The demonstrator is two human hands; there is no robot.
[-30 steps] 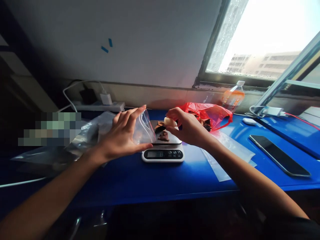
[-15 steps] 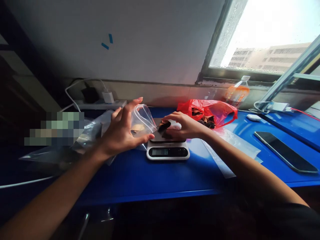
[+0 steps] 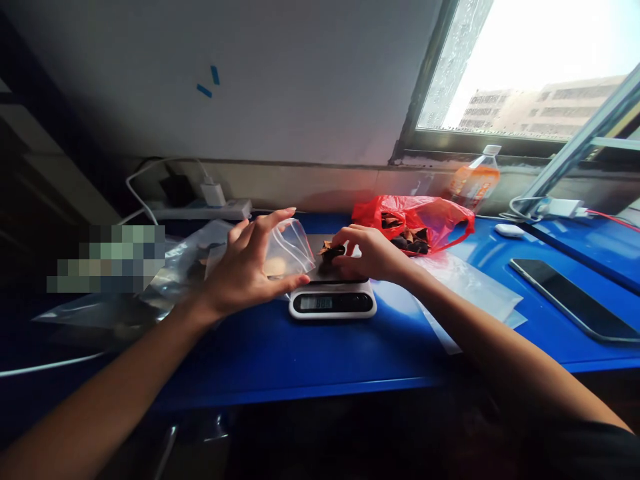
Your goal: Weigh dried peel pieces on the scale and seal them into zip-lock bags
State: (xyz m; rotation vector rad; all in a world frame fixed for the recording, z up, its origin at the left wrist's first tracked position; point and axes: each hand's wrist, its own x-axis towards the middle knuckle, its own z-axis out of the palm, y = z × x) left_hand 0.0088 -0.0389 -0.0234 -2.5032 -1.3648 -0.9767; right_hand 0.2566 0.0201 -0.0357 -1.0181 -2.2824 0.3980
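My left hand (image 3: 250, 263) curves around a clear zip bag (image 3: 295, 250), its thumb and index finger wide apart at the bag's mouth. A pale piece (image 3: 275, 267) shows inside the bag. My right hand (image 3: 367, 252) pinches dark brown, curled dried peel (image 3: 330, 253) over the plate of a white kitchen scale (image 3: 295, 310). The peel's lower part is in shadow, so I cannot tell whether it touches the plate. Digits are lit on the scale's display, too blurred to read.
Behind my right hand lies a red plastic bag (image 3: 365, 210) of dried pieces, near an orange drink bottle (image 3: 475, 180). Flat clear bags (image 3: 480, 287) and a phone (image 3: 575, 300) are to the right. More plastic bags (image 3: 175, 267) and a power strip (image 3: 225, 210) are on the left.
The zip bag has tilted lower and toward the scale. My right fingers have shifted slightly on the peel, which sits a little lower. The scale's display now shows clearer digits.
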